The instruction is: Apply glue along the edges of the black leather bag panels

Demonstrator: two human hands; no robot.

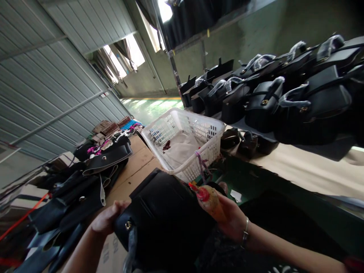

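Your left hand point(106, 219) curls around the near-left edge of the black bag point(167, 220), which sits between your hands. Your right hand point(229, 216), wrist bent inward, grips a glue bottle point(209, 199) with its red tip against the bag. Lettering on the cardboard point(113, 250) under your left wrist is unreadable.

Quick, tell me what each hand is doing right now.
Left hand: closed on the edge of the black bag.
Right hand: closed around a glue bottle.
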